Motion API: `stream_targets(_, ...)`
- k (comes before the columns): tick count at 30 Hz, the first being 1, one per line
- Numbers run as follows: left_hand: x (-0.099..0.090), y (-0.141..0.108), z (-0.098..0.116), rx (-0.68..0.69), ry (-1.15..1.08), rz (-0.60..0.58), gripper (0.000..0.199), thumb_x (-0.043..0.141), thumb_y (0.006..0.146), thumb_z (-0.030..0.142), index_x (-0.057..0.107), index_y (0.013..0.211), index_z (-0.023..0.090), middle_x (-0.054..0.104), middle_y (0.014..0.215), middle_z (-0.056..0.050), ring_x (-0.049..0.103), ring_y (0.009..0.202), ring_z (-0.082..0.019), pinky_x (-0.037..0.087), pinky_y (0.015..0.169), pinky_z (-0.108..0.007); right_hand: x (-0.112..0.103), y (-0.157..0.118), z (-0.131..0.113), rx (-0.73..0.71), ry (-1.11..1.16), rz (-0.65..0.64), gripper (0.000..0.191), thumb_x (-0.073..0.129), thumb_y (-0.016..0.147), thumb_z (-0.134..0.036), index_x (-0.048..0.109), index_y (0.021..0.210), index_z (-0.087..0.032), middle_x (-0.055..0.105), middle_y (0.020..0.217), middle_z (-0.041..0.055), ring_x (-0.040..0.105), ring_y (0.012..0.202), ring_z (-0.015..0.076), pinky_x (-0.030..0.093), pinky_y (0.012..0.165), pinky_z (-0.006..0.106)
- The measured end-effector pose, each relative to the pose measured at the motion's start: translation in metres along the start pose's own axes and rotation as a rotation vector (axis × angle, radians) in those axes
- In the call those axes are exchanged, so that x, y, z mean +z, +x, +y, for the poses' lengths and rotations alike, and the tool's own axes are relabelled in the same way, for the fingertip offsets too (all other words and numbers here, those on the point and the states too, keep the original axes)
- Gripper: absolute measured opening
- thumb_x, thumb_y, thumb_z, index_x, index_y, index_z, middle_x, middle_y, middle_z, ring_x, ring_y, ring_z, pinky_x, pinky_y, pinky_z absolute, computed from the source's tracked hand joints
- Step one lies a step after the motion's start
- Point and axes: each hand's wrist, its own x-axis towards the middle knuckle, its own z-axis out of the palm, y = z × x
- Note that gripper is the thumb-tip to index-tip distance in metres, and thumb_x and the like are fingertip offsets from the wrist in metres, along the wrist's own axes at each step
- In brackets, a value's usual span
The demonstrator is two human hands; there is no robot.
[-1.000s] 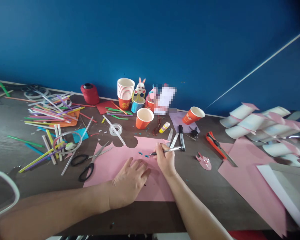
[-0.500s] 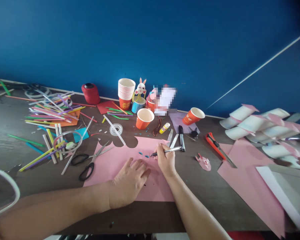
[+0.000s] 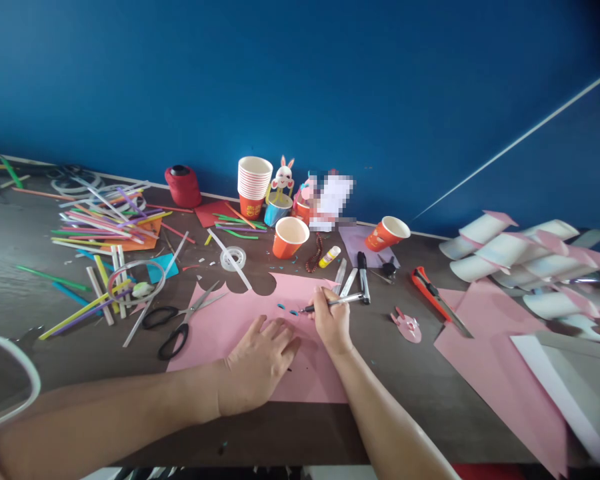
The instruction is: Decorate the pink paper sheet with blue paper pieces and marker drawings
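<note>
A sheet of pink paper (image 3: 220, 340) with scalloped cut-outs along its far edge lies on the dark table. My left hand (image 3: 265, 360) rests flat on it, fingers spread. In my right hand (image 3: 333, 323) is a black and silver marker pen (image 3: 340, 302), its tip low over the sheet beside two small blue pieces (image 3: 293, 313) with dark markings. Whether the tip touches the paper I cannot tell. Black-handled scissors (image 3: 180, 327) lie open across the sheet's left edge. To the right of my right hand is a small pink rabbit-shaped cut-out (image 3: 407, 327).
Colourful straws (image 3: 105, 227) are heaped at the left, near a tape roll (image 3: 233, 259). Paper cups (image 3: 290, 238) and a rabbit figure (image 3: 282, 179) stand behind, with a glue stick (image 3: 329, 257). A red utility knife (image 3: 437, 300), more pink paper (image 3: 510, 387) and paper rolls (image 3: 500, 250) lie right.
Both hands stay almost where they were, the marker still beside the blue pieces. The whole view has shifted very slightly.
</note>
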Motion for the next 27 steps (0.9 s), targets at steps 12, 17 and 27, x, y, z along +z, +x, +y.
stream_targets(12,-0.0007,-0.0001,0.0008,-0.003,0.011,0.003,0.035,0.035,0.086,0.023,0.046,0.119,0.015,0.048,0.12,-0.01,0.038,0.112,-0.026,0.029,0.091,-0.046,-0.0001,-0.0002,0.0004,-0.007,-0.013,0.007,0.037,0.04,0.087,-0.035,0.048,0.055,-0.019,0.048,0.041,-0.0028,0.05,0.04,0.012,0.04,0.048,0.024)
stream_targets(17,-0.0009,0.0,0.0006,-0.008,0.016,0.003,0.035,0.036,0.086,0.021,0.046,0.119,0.016,0.048,0.12,-0.01,0.038,0.112,-0.026,0.029,0.091,-0.046,-0.0008,-0.0012,-0.0007,0.013,0.02,0.013,0.036,0.039,0.087,-0.034,0.046,0.055,-0.019,0.046,0.04,-0.0037,0.048,0.038,0.0113,0.04,0.046,0.023)
stream_targets(27,-0.0017,-0.0002,0.0006,-0.006,0.005,-0.01,0.035,0.036,0.086,0.022,0.045,0.119,0.016,0.048,0.12,-0.01,0.038,0.112,-0.026,0.028,0.092,-0.045,-0.0012,-0.0014,0.0001,0.016,0.01,0.03,0.038,0.039,0.087,-0.036,0.048,0.055,-0.019,0.047,0.04,-0.0034,0.049,0.04,0.0117,0.04,0.048,0.024)
